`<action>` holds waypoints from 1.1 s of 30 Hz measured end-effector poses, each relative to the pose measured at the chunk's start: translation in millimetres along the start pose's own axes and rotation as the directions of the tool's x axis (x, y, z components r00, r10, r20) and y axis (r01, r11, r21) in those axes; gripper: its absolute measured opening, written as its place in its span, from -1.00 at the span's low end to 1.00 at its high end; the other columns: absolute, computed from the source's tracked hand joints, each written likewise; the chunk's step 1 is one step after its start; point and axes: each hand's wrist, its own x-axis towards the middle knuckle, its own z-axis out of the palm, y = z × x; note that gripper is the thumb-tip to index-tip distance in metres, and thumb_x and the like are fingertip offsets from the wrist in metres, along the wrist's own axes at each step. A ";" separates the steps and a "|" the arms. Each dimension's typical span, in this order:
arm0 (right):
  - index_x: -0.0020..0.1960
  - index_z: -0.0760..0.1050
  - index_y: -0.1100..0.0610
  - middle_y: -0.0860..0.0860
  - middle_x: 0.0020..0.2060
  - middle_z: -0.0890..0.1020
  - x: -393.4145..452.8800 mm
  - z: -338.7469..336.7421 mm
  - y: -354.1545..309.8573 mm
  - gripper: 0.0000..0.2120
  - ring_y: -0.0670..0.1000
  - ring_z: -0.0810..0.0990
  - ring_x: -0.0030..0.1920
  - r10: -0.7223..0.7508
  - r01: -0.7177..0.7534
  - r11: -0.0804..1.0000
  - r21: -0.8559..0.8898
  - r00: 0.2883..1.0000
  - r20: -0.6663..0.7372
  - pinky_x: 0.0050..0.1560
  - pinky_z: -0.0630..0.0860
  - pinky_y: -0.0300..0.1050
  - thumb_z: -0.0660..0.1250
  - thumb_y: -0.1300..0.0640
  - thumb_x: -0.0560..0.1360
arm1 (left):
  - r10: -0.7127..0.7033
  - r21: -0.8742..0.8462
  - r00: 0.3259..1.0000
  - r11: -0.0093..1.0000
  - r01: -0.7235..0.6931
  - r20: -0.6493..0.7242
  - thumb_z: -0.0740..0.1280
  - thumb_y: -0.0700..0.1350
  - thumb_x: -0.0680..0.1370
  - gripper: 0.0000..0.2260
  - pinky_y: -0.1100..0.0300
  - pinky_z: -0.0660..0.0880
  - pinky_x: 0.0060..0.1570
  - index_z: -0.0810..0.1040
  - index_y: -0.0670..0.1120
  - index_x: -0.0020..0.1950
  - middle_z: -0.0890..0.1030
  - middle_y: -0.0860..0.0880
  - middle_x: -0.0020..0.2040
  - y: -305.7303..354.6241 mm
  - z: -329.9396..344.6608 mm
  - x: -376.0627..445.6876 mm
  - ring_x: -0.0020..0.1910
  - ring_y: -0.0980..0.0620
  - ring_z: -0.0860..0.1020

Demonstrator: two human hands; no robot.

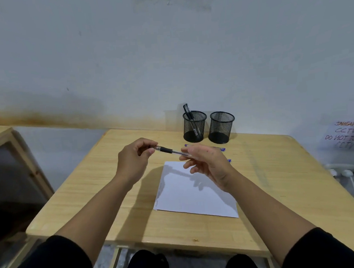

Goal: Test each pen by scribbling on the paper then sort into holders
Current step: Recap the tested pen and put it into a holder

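Hands raised above the table, arms bare to the black sleeves. Left hand (pixel 134 156) curled, pinching the tip end of a clear-barrelled pen with black rubber grip (pixel 170 150); right hand (pixel 208 163) palm-up, fingers loosely bent, pinching the pen's other end. Pen held roughly level between both, above the far edge of the white paper sheet (pixel 193 192). Sheet lies flat on the light wooden table (pixel 91 181), faint scribbles along its left edge. Two black mesh pen holders (pixel 195 126) (pixel 221 127) stand side by side at the back: left one has black pens, right one shows none. Blue-capped pens (pixel 222 149) lie on the table behind the right hand, mostly hidden. Pale wall (pixel 166 51) behind; handwritten CCTV notice (pixel 348 135) at right.
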 end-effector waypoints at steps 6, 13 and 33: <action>0.00 0.55 0.21 0.06 -0.21 0.70 -0.6 1.2 -10.1 -0.88 -0.08 0.66 -0.27 0.055 -0.051 0.947 -0.318 0.998 0.004 -0.18 0.56 -0.20 0.32 0.18 0.51 | 0.146 0.058 0.985 0.987 -0.151 0.092 0.31 -0.25 0.51 -0.79 0.60 0.34 -0.20 0.63 0.04 -0.02 0.62 0.14 -0.13 23.6 13.6 1.6 -0.17 0.32 0.52; 0.03 0.57 0.12 0.04 -0.19 0.69 19.3 -20.2 -38.1 -0.88 -0.05 0.56 -0.20 0.004 -0.037 0.893 -0.449 0.997 -0.073 -0.22 0.43 -0.23 0.31 0.18 0.51 | 0.238 -0.025 0.968 0.971 -0.236 0.081 0.31 -0.29 0.48 -0.70 0.67 0.32 -0.13 0.55 -0.05 0.18 0.61 0.10 -0.07 61.8 46.5 32.1 -0.18 0.47 0.52; -0.17 0.49 0.13 0.02 -0.31 0.63 189.7 -97.4 -79.2 -0.93 0.02 0.58 -0.24 -0.278 -0.047 0.749 -0.661 0.883 -0.377 -0.22 0.51 -0.21 0.37 0.15 0.42 | -0.010 0.543 0.967 0.829 -0.134 0.255 0.25 -0.02 0.54 -0.68 0.05 0.40 0.12 0.42 -0.21 0.17 0.48 -0.16 0.16 33.2 144.5 169.6 0.18 -0.13 0.43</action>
